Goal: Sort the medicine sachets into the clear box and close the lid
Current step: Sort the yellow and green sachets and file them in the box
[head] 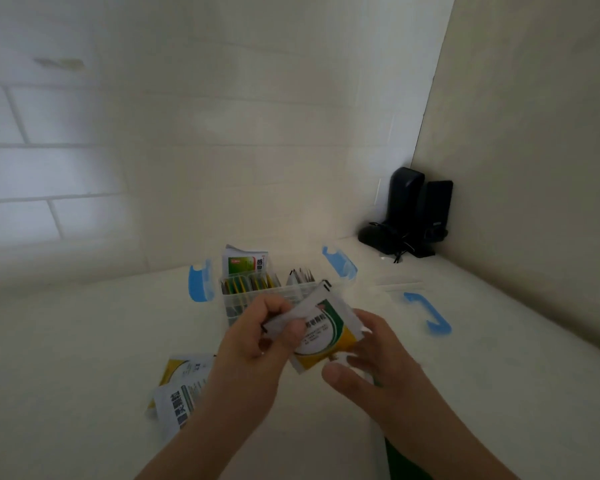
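Just below the centre of the frame we hold a green-and-yellow sachet up off the table, its long axis slanting from lower left to upper right. Our left hand has its fingers curled and pinched on the sachet's upper-left edge, along with what looks like a second, paler sachet fanned behind it; blur keeps us from counting them surely. Our right hand cups the lower-right side, fingers loosely spread and the thumb under the bottom edge, touching the sachet but not clamped on it.

Directly above our hands in the picture, partly hidden by them, stands the clear box, open, with sachets already filed upright in its compartments. We judge the coming move to be a short push up-frame into a slot, with the sachet first turned to stand on edge; the left hand is nearer and has the firmer hold.

More loose sachets lie on the table at lower left. The clear lid with its blue handle rests to the right of the box, apart from it.
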The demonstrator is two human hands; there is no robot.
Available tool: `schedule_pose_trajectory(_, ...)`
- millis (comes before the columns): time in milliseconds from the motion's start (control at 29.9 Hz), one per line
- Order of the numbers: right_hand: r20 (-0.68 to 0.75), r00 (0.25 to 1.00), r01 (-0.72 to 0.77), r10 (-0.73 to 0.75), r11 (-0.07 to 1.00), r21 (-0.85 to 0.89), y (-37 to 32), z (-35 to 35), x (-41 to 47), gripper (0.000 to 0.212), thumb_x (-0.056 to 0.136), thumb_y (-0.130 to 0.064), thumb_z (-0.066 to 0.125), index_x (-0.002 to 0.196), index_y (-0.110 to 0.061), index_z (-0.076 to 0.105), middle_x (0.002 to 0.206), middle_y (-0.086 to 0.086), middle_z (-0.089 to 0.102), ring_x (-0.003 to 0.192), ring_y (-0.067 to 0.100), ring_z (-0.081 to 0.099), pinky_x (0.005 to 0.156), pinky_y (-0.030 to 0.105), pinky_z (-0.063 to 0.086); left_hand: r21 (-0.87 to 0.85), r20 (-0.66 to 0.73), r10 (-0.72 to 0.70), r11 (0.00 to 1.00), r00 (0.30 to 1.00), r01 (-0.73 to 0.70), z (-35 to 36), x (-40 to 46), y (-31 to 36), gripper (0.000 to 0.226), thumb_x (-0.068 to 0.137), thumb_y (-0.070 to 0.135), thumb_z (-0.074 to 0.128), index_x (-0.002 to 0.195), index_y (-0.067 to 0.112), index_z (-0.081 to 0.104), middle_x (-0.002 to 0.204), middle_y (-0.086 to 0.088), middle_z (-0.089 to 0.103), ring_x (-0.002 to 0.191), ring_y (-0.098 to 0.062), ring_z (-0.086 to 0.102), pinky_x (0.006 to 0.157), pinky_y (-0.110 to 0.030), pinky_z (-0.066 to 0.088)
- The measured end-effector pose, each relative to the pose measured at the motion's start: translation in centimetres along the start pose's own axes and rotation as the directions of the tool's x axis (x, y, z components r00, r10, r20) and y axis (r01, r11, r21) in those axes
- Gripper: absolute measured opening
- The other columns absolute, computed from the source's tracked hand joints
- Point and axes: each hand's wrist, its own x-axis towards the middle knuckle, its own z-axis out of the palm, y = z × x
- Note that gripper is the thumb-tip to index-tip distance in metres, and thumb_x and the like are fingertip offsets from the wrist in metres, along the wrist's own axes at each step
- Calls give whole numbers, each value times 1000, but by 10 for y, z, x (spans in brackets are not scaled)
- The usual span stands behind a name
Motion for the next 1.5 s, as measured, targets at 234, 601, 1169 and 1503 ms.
schedule_pose_trajectory(234,-196,969,208,-149,922,328,-28,10,40,34,71,-37,55,105,-31,55,91,-17,70,85,1,65,67,12,51,-89,95,31,996,995,-23,9,35,20,10,80,37,57,76,27,57,74,5,66,68,-8,60,62,-22,52)
schedule_pose_trajectory(601,-76,995,-80,60,951,-298,-37,-29,153,11,83,-26,57,88,-23,49,79,-2,60,59,9,56,49,22,45,720,534,-168,604,828,-341,-47,131,14,27,93,19,44,111,34,56,120,8,56,105,-7,46,93,-22,34)
schedule_pose_trajectory(1169,30,984,-154,174,931,-332,-31,-27,171,13,82,-25,60,88,-23,49,74,1,65,39,5,54,43,18,49,706,666,-292,545,687,-453,-47,140,-13,33,89,21,40,109,36,62,120,11,60,113,-11,43,100,-37,36)
schedule_pose_trajectory(1503,241,882,-115,405,681,-723,-56,-9,175,19,77,-22,62,65,-8,59,51,2,53,37,9,46,37,15,42,757,602,-249,481,759,-442,-44,134,-11,41,85,11,39,104,37,66,117,5,56,109,-16,41,90,-42,39)
